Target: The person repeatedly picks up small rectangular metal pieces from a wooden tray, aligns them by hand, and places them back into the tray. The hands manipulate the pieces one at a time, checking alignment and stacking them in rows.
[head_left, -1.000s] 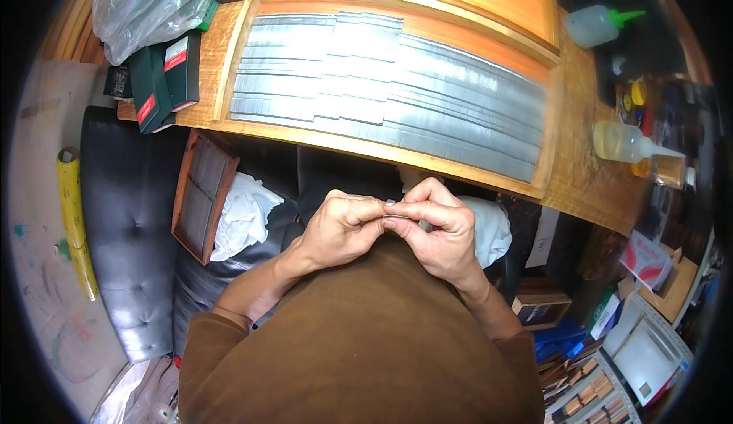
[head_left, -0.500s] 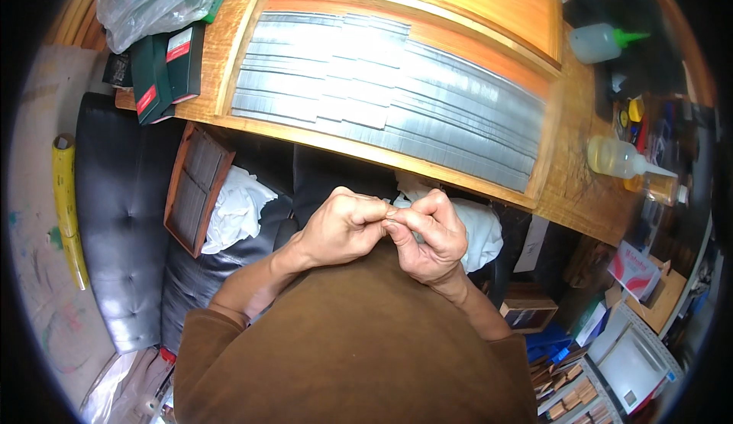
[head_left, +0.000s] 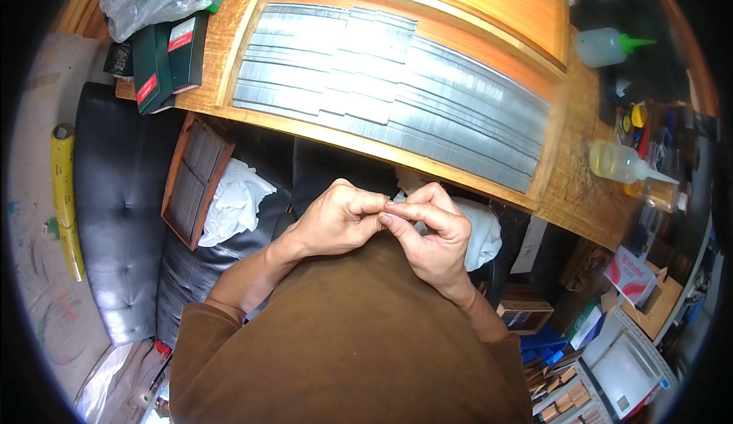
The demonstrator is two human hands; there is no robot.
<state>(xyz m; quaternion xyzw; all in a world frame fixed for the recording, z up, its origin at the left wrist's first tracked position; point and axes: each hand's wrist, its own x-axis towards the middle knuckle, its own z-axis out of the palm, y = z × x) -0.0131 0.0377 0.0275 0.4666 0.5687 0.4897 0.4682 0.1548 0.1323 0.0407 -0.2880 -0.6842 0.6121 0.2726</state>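
My left hand (head_left: pixel 345 218) and my right hand (head_left: pixel 434 234) meet fingertip to fingertip in front of my brown shirt. Both are closed in a pinch, and whatever lies between the fingertips is too small or too hidden to name. Just beyond them runs the front edge of a wooden tray (head_left: pixel 366 137) on the table. Rows of thin grey metal strips (head_left: pixel 328 65) lie overlapped inside it. Behind my right hand hangs a pale cloth (head_left: pixel 482 233), partly covered by the hand.
To the left, a wooden box of grey strips (head_left: pixel 200 172) and a white cloth (head_left: pixel 237 204) rest on a black padded seat (head_left: pixel 122 218). Dark green boxes (head_left: pixel 187 53) sit at the table's left end. Squeeze bottles (head_left: pixel 611 160) stand at its right, above cluttered shelves.
Both hands keep their pinch at nearly the same place, with the right fingers shifting slightly. The whole view has tilted a little.
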